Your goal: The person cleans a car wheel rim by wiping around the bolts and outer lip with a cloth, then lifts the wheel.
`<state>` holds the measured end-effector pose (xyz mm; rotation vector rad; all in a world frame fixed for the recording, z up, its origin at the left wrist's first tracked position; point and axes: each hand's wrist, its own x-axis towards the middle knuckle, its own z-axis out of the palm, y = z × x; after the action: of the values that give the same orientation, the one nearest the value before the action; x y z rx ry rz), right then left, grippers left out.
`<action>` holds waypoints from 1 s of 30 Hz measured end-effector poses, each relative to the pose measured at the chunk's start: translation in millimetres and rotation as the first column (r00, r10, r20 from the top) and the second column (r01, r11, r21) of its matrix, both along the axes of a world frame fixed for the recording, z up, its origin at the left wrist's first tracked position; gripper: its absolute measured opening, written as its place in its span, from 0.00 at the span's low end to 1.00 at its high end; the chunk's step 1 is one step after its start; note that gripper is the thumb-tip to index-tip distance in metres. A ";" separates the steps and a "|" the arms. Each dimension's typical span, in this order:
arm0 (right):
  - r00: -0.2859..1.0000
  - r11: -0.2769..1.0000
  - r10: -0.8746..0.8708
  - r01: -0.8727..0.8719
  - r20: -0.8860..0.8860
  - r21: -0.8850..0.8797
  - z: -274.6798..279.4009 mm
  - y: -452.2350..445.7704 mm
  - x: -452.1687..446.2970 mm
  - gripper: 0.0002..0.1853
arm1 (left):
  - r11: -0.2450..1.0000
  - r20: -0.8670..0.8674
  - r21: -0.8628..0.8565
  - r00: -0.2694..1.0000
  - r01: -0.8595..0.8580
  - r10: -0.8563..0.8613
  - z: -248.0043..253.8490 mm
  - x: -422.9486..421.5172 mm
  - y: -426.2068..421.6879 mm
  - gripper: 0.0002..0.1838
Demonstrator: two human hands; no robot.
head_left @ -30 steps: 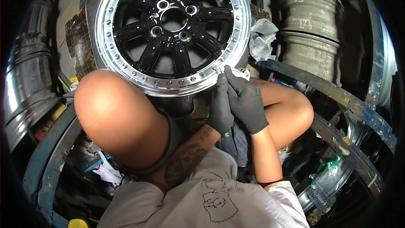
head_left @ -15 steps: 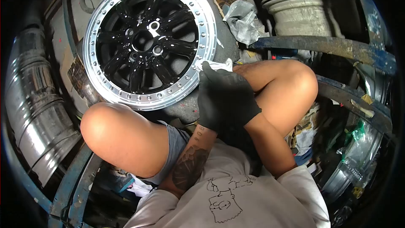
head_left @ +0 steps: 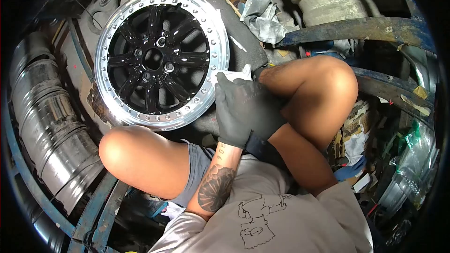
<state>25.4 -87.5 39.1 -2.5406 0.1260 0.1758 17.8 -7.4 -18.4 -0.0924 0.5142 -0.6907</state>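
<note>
A car wheel rim (head_left: 219, 65) lies face up in front of me, with glossy black spokes (head_left: 187, 59) and a polished silver lip set with several bolts. White specks dot its black centre. Both my hands wear black gloves and press together at the rim's right edge. My left hand (head_left: 230, 112) is closed, its thumb lying along a white cloth (head_left: 238, 73). Against it, my right hand (head_left: 266, 110) is also closed at the cloth, its fingers partly hidden. The cloth touches or nearly touches the silver lip.
The rim rests on a dark grey padded surface (head_left: 236, 26). A crumpled grey cloth (head_left: 263, 18) lies behind it. Metal barrels (head_left: 51, 112) are stacked at left, another (head_left: 323, 0) at back right. Worn blue metal bars (head_left: 361, 32) frame both sides. My bare knees flank the rim.
In the view, the rim sits slightly lower and further left, and its spokes are turned to another angle. The white specks on its centre look fewer. My hands still hold the cloth at its edge.
</note>
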 end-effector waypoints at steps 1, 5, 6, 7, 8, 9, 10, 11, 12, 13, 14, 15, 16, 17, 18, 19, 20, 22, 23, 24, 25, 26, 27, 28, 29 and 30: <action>0.999 1.000 -0.001 0.002 -0.036 0.003 0.8 -0.4 -2.3 0.26 | 1.000 -0.007 -0.018 1.000 -0.004 0.004 3.0 -0.6 1.0 0.36; 0.996 1.000 0.002 -0.003 -0.093 -0.010 11.6 -2.0 -0.9 0.27 | 0.997 0.016 -0.040 0.998 0.059 -0.059 9.1 -1.8 5.7 0.36; 0.998 1.000 0.016 -0.017 -0.067 -0.024 15.0 -1.2 0.2 0.27 | 0.997 0.035 -0.048 0.997 0.065 -0.063 11.5 -0.7 8.0 0.36; 0.999 0.998 0.041 -0.041 0.005 -0.051 21.6 -0.4 -0.4 0.27 | 0.997 0.040 0.013 0.996 0.078 -0.078 15.0 -0.6 11.2 0.36; 0.998 0.998 0.057 -0.056 0.040 -0.032 30.5 -0.3 -0.2 0.27 | 0.993 0.039 0.074 0.995 0.087 -0.090 19.8 -3.0 14.6 0.35; 0.995 0.997 0.073 -0.073 0.074 -0.015 40.4 0.2 0.7 0.27 | 0.987 0.036 0.131 0.994 0.094 -0.099 30.1 -3.0 16.3 0.35; 0.990 0.996 0.089 -0.090 0.109 0.002 50.3 0.6 1.6 0.27 | 0.978 0.033 0.184 0.994 0.099 -0.107 40.3 -2.2 16.8 0.35; 0.983 0.992 0.120 -0.115 0.142 -0.045 39.9 -0.8 -1.7 0.27 | 0.966 0.026 0.235 0.993 0.104 -0.114 48.6 -2.1 17.1 0.34; 0.973 0.986 0.154 -0.139 0.173 -0.092 28.3 -2.9 -5.4 0.27 | 0.954 0.188 0.298 0.977 0.039 -0.099 34.8 -8.8 16.7 0.34; 0.970 0.985 0.160 -0.146 0.180 -0.089 16.0 -5.4 -9.8 0.27 | 0.935 0.336 0.352 0.938 -0.045 -0.081 20.9 -15.7 16.3 0.33; 0.972 0.981 0.172 -0.155 0.163 -0.114 10.5 -7.4 -11.2 0.27 | 0.931 0.202 0.363 0.979 -0.043 -0.033 22.0 -13.6 11.7 0.33; 0.972 0.976 0.185 -0.165 0.144 -0.139 7.5 -9.2 -11.9 0.27 | 0.928 0.062 0.369 0.998 -0.040 0.018 23.3 -9.6 6.3 0.33; 0.973 0.971 0.193 -0.172 0.126 -0.165 4.9 -10.4 -12.3 0.27 | 0.929 -0.078 0.369 0.995 -0.031 0.065 24.6 -5.4 5.1 0.33; 0.968 0.970 0.207 -0.184 0.141 -0.159 3.0 -11.2 -13.4 0.31 | 0.911 -0.016 0.412 1.000 0.007 0.000 20.3 -9.9 8.9 0.30; 0.969 0.964 0.216 -0.191 0.124 -0.183 1.6 -11.3 -14.5 0.32 | 0.882 0.006 0.472 1.000 -0.003 0.000 16.3 -12.3 6.5 0.30; 0.969 0.958 0.222 -0.196 0.109 -0.209 0.4 -11.7 -14.8 0.32 | 0.849 0.028 0.529 1.000 -0.011 -0.005 17.6 -10.6 3.4 0.29; 0.971 0.952 0.223 -0.196 0.092 -0.235 0.8 -11.4 -13.8 0.33 | 0.813 0.045 0.582 0.999 -0.014 -0.015 18.3 -9.8 1.6 0.29; 0.966 0.942 0.240 -0.208 0.094 -0.265 6.1 -8.2 -9.7 0.34 | 0.832 -0.008 0.554 0.999 0.031 -0.031 24.2 -5.5 4.4 0.35; 0.967 0.931 0.246 -0.219 0.059 -0.293 10.9 -6.8 -7.6 0.34 | 0.844 -0.046 0.534 0.998 0.054 -0.035 26.5 -4.6 4.3 0.34; 0.968 0.919 0.252 -0.231 0.023 -0.319 14.0 -5.3 -5.2 0.34 | 0.855 -0.083 0.513 0.996 0.076 -0.039 28.9 -3.8 4.3 0.33; 0.963 0.923 0.266 -0.241 0.045 -0.299 13.6 -5.6 -2.6 0.33 | 0.860 -0.088 0.505 0.996 0.074 -0.034 30.2 -3.4 4.2 0.33; 0.958 0.928 0.277 -0.249 0.067 -0.277 11.6 -7.1 -1.8 0.32 | 0.860 -0.078 0.507 0.997 0.057 -0.020 30.5 -4.1 3.0 0.33; 0.954 0.933 0.284 -0.254 0.092 -0.255 11.5 -6.8 0.2 0.31 | 0.855 -0.058 0.517 0.998 0.036 -0.007 31.2 -4.8 2.6 0.33; 0.956 0.927 0.285 -0.259 0.061 -0.269 12.8 -5.5 1.4 0.30 | 0.847 -0.029 0.531 1.000 0.004 0.013 31.7 -4.2 1.0 0.33; 0.958 0.921 0.285 -0.265 0.030 -0.284 15.3 -3.2 1.9 0.29 | 0.831 0.000 0.556 1.000 -0.024 0.029 32.8 -4.6 -0.8 0.33; 0.959 0.915 0.283 -0.271 -0.003 -0.299 17.7 -1.4 0.7 0.28 | 0.822 0.018 0.567 0.999 -0.048 0.047 33.5 -4.5 -3.8 0.34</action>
<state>26.0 -88.9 56.7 -2.8534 -0.2449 0.2307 13.3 -11.2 15.1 0.4596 0.6956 -0.4632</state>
